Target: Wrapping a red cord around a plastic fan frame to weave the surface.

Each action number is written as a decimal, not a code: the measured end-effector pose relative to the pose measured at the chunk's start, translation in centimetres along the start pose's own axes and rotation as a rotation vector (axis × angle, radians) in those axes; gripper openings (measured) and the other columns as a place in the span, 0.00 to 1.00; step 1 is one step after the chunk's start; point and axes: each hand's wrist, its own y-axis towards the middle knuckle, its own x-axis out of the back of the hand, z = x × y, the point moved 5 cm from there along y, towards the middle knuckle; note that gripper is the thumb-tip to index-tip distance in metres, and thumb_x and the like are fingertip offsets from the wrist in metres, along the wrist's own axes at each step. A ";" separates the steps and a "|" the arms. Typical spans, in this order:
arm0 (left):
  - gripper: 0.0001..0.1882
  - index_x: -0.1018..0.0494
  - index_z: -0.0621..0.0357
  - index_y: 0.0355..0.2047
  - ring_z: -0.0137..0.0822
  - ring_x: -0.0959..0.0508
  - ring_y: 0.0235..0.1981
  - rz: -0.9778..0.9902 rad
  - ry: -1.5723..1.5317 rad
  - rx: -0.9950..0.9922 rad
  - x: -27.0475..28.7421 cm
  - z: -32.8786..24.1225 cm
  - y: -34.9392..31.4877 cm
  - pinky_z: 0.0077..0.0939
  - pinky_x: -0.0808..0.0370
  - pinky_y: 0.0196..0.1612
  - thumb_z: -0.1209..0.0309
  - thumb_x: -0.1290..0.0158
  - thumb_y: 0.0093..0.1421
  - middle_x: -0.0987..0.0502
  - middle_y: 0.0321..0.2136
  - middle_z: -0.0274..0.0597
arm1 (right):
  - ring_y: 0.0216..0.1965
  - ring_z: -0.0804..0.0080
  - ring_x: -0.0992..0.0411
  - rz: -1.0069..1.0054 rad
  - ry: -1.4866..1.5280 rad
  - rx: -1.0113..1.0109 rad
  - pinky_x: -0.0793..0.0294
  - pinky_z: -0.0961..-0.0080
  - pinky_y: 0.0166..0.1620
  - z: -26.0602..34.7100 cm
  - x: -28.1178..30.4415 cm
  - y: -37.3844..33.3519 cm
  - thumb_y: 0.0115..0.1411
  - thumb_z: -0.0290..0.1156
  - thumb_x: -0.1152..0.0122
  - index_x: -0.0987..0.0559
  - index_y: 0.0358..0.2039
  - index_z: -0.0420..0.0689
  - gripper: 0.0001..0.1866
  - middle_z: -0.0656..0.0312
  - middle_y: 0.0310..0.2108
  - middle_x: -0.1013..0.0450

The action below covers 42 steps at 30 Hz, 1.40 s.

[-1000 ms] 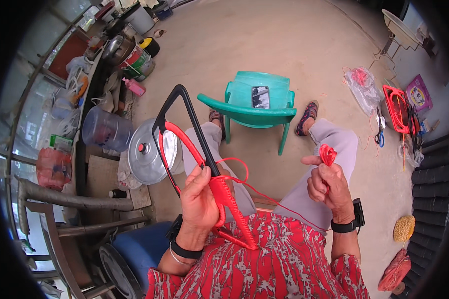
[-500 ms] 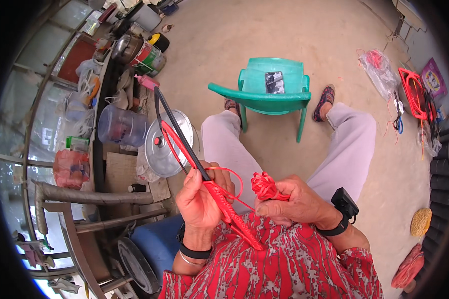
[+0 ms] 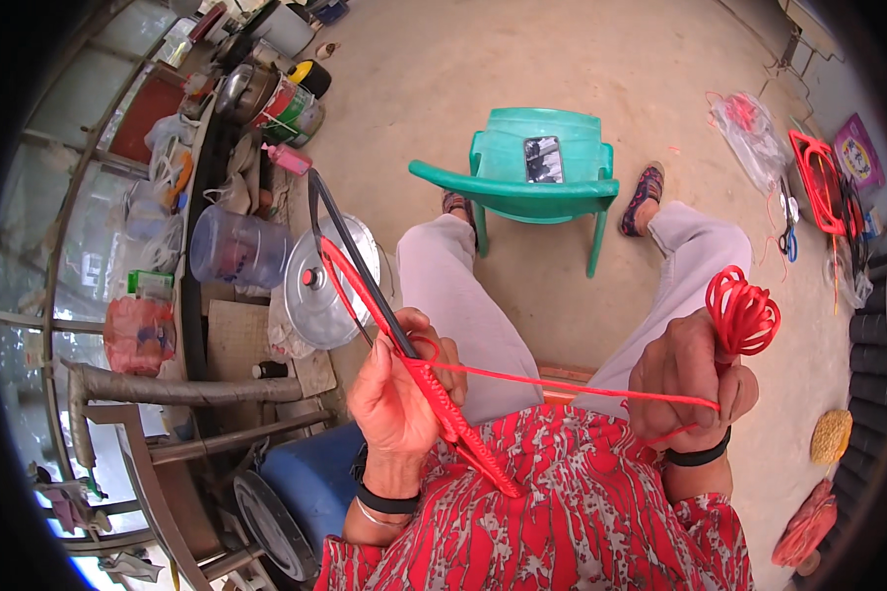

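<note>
The left hand (image 3: 402,394) grips a red-wrapped black frame (image 3: 442,404), its lower end before the shirt (image 3: 581,492). The right hand (image 3: 690,379) clutches red cord (image 3: 744,313), looped coils protruding above, one strand stretching to the frame. A purple packet (image 3: 858,150) by the floor's (image 3: 631,69) right edge bears printing.

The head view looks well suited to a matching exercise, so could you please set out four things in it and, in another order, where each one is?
Things
1. Red cord bundle
2. Red-and-black frame
3. Phone
4. Blue-handled scissors

Places
A. On the seat of the green chair
B. Held in the right hand
C. On the floor, toward the right of the picture
D. Held in the left hand

Right pairs: 1-B; 2-D; 3-A; 4-C
</note>
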 end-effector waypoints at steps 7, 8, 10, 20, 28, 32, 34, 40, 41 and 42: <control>0.23 0.38 0.69 0.47 0.40 0.30 0.22 0.050 0.036 0.012 -0.1 0.2 0.4 0.34 0.29 0.22 0.58 0.57 0.65 0.29 0.24 0.50 | 0.02 0.79 0.51 0.031 -0.028 0.092 0.54 0.80 0.07 2.1 -0.7 0.8 0.54 0.25 0.53 0.33 0.18 0.41 0.09 0.69 0.03 0.45; 0.23 0.38 0.69 0.46 0.39 0.33 0.20 0.039 0.086 0.000 0.1 0.1 0.4 0.33 0.33 0.21 0.57 0.57 0.65 0.32 0.21 0.48 | 0.02 0.80 0.50 0.037 -0.021 0.095 0.53 0.80 0.07 2.3 -0.7 0.9 0.55 0.25 0.53 0.33 0.19 0.42 0.08 0.70 0.04 0.45; 0.23 0.37 0.69 0.45 0.39 0.35 0.18 0.033 0.134 -0.012 0.0 0.1 0.4 0.32 0.38 0.19 0.57 0.56 0.65 0.35 0.18 0.47 | 0.02 0.81 0.49 0.067 -0.091 0.110 0.53 0.81 0.07 2.5 -0.5 0.9 0.60 0.28 0.54 0.34 0.21 0.43 0.11 0.71 0.04 0.44; 0.22 0.36 0.66 0.44 0.36 0.32 0.18 -0.051 0.236 0.112 -0.3 1.4 1.1 0.28 0.33 0.21 0.70 0.41 0.52 0.32 0.19 0.45 | 0.04 0.82 0.48 0.187 -0.096 0.088 0.49 0.83 0.08 3.8 -3.9 3.3 0.68 0.35 0.59 0.37 0.27 0.45 0.12 0.72 0.06 0.46; 0.19 0.35 0.64 0.43 0.30 0.25 0.23 -0.109 0.308 0.252 -0.5 4.1 2.2 0.23 0.26 0.26 0.75 0.41 0.54 0.26 0.25 0.39 | 0.07 0.83 0.45 0.306 -0.239 -0.005 0.51 0.81 0.11 3.6 -7.2 6.5 0.71 0.41 0.66 0.34 0.37 0.41 0.17 0.75 0.07 0.49; 0.18 0.34 0.65 0.47 0.26 0.21 0.33 -0.027 0.300 0.318 -0.3 5.2 2.5 0.19 0.22 0.39 0.77 0.44 0.58 0.23 0.34 0.40 | 0.05 0.86 0.48 0.116 -0.372 -0.056 0.49 0.84 0.10 2.5 -7.6 9.4 0.70 0.41 0.64 0.33 0.35 0.42 0.16 0.76 0.06 0.47; 0.15 0.33 0.64 0.46 0.25 0.21 0.34 -0.057 0.230 0.302 0.0 5.5 2.5 0.18 0.22 0.39 0.74 0.46 0.60 0.23 0.34 0.38 | 0.05 0.86 0.47 0.055 -0.532 -0.118 0.50 0.84 0.10 1.7 -9.1 11.2 0.68 0.40 0.58 0.32 0.34 0.41 0.15 0.75 0.07 0.46; 0.09 0.31 0.63 0.41 0.27 0.21 0.35 -0.211 0.137 0.214 2.8 6.2 2.4 0.22 0.23 0.40 0.70 0.55 0.65 0.23 0.34 0.40 | 0.11 0.85 0.42 0.031 -0.885 -0.241 0.45 0.83 0.15 -2.5 -10.1 13.3 0.60 0.38 0.42 0.25 0.33 0.39 0.13 0.69 0.12 0.39; 0.09 0.31 0.63 0.40 0.29 0.21 0.35 -0.241 0.133 0.171 3.7 6.3 2.3 0.24 0.22 0.41 0.71 0.57 0.65 0.23 0.34 0.41 | 0.15 0.83 0.39 0.039 -1.061 -0.252 0.40 0.82 0.19 -2.8 -10.1 13.1 0.59 0.38 0.43 0.24 0.33 0.40 0.13 0.68 0.14 0.36; 0.09 0.31 0.63 0.40 0.29 0.21 0.35 -0.249 0.132 0.164 3.5 6.0 2.3 0.24 0.22 0.41 0.71 0.57 0.65 0.23 0.34 0.41 | 0.15 0.83 0.39 0.045 -1.056 -0.259 0.40 0.82 0.19 -3.3 -8.5 13.3 0.59 0.38 0.43 0.24 0.33 0.40 0.13 0.68 0.14 0.36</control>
